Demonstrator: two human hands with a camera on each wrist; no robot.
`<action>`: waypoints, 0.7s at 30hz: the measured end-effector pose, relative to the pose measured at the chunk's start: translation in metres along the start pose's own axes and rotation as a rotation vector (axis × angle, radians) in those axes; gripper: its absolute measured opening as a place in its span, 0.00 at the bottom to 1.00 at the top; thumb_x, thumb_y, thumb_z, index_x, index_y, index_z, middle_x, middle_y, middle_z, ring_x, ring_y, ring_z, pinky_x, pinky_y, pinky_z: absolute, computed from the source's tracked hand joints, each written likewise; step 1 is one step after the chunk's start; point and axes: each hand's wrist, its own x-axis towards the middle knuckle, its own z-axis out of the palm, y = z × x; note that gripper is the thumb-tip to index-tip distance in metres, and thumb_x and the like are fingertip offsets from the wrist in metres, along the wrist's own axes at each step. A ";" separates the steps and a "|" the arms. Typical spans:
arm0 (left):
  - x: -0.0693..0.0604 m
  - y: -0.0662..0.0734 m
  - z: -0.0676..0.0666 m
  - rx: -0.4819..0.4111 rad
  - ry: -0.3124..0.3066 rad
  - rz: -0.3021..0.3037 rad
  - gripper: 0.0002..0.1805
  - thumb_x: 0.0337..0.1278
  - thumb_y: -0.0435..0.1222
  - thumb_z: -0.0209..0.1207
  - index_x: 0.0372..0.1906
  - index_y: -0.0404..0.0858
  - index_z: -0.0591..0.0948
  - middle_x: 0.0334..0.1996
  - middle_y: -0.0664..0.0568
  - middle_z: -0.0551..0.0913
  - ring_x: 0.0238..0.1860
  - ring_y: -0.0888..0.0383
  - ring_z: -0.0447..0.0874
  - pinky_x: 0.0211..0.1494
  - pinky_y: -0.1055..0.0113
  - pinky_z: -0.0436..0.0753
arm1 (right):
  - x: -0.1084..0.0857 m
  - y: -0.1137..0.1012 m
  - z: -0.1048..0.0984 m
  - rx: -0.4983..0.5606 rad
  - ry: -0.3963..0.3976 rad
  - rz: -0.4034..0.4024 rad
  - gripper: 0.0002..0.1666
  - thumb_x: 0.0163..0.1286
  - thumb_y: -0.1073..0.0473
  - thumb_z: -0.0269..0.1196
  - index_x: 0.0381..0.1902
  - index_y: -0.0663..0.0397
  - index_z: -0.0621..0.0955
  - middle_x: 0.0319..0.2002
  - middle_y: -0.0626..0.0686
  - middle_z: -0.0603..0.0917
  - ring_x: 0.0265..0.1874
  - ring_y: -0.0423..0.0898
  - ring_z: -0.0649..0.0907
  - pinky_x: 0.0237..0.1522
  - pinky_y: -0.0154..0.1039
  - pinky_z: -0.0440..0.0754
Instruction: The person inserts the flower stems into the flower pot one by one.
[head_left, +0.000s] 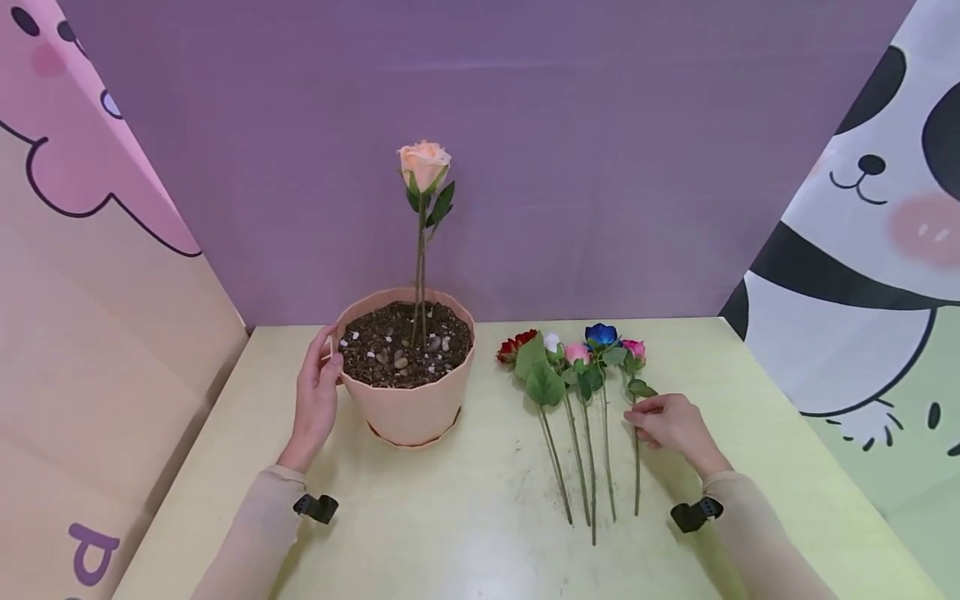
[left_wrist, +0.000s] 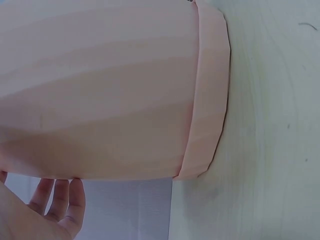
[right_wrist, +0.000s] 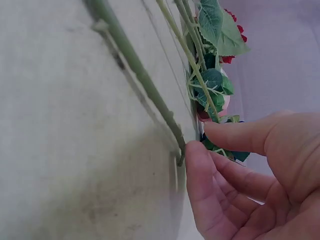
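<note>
At the left of the table stands a pink flowerpot (head_left: 408, 408) filled with dark soil and pebbles. A peach artificial rose (head_left: 424, 167) rises upright from the soil. My left hand (head_left: 317, 396) rests against the pot's left side; in the left wrist view its fingertips (left_wrist: 76, 187) touch the wall. My right hand (head_left: 671, 421) pinches the stem of a bright pink rose (head_left: 635, 350), the rightmost in a row of flowers lying on the table. The thumb and forefinger meet at the green stem (right_wrist: 142, 75) in the right wrist view.
Left of that rose lie a blue rose (head_left: 602, 336), a light pink rose (head_left: 577, 352), a white flower (head_left: 552, 342) and a dark red rose (head_left: 513, 348), stems toward me. Behind the pale table (head_left: 405, 533) hangs a purple backdrop (head_left: 600, 167).
</note>
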 end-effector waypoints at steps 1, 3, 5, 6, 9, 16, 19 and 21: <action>0.000 0.000 0.000 0.000 -0.001 0.001 0.29 0.83 0.38 0.42 0.83 0.48 0.65 0.63 0.38 0.74 0.53 0.68 0.76 0.52 0.76 0.77 | 0.001 0.000 0.000 0.001 -0.002 0.011 0.25 0.76 0.53 0.67 0.55 0.72 0.83 0.33 0.56 0.89 0.27 0.44 0.86 0.32 0.40 0.88; 0.000 0.001 0.001 0.003 -0.002 -0.002 0.30 0.83 0.38 0.42 0.83 0.47 0.64 0.63 0.38 0.74 0.52 0.69 0.76 0.52 0.76 0.77 | 0.002 0.000 0.000 -0.003 0.000 0.024 0.24 0.75 0.52 0.68 0.53 0.71 0.84 0.30 0.54 0.88 0.26 0.44 0.85 0.32 0.40 0.88; 0.000 0.001 0.001 0.008 -0.001 -0.004 0.30 0.83 0.38 0.41 0.84 0.47 0.64 0.63 0.38 0.74 0.52 0.70 0.76 0.52 0.76 0.77 | 0.003 0.001 0.000 0.000 0.004 0.034 0.23 0.74 0.52 0.68 0.52 0.70 0.84 0.28 0.54 0.88 0.25 0.44 0.85 0.32 0.40 0.88; 0.000 0.001 0.001 0.011 0.000 -0.005 0.29 0.83 0.38 0.41 0.83 0.47 0.64 0.63 0.37 0.74 0.52 0.70 0.76 0.52 0.76 0.77 | 0.004 0.002 0.001 0.001 0.007 0.036 0.23 0.74 0.52 0.69 0.52 0.71 0.84 0.28 0.54 0.88 0.25 0.44 0.85 0.31 0.40 0.88; -0.001 0.001 0.002 0.019 -0.003 -0.014 0.29 0.83 0.38 0.41 0.83 0.47 0.64 0.64 0.37 0.74 0.52 0.69 0.76 0.52 0.76 0.77 | 0.005 0.006 0.002 0.023 0.016 0.050 0.23 0.73 0.54 0.70 0.52 0.71 0.83 0.29 0.53 0.88 0.25 0.43 0.86 0.32 0.40 0.89; -0.003 0.001 0.003 0.029 0.006 -0.021 0.29 0.83 0.38 0.41 0.83 0.47 0.65 0.64 0.37 0.74 0.53 0.66 0.75 0.51 0.76 0.77 | 0.006 0.014 0.005 0.071 0.030 0.082 0.23 0.71 0.56 0.71 0.54 0.72 0.81 0.30 0.53 0.88 0.24 0.42 0.87 0.31 0.38 0.88; -0.003 0.002 0.003 0.027 0.016 -0.011 0.29 0.83 0.37 0.41 0.83 0.46 0.65 0.64 0.37 0.74 0.53 0.67 0.75 0.51 0.77 0.77 | 0.008 0.014 0.005 0.088 0.034 0.076 0.25 0.72 0.57 0.70 0.56 0.73 0.81 0.33 0.55 0.89 0.27 0.41 0.87 0.32 0.38 0.89; -0.002 0.002 0.002 0.023 0.018 -0.005 0.29 0.83 0.37 0.41 0.83 0.46 0.65 0.64 0.36 0.74 0.53 0.69 0.75 0.51 0.77 0.77 | 0.008 0.013 0.005 0.111 0.043 0.072 0.25 0.72 0.57 0.69 0.57 0.74 0.81 0.36 0.58 0.90 0.28 0.41 0.87 0.33 0.38 0.90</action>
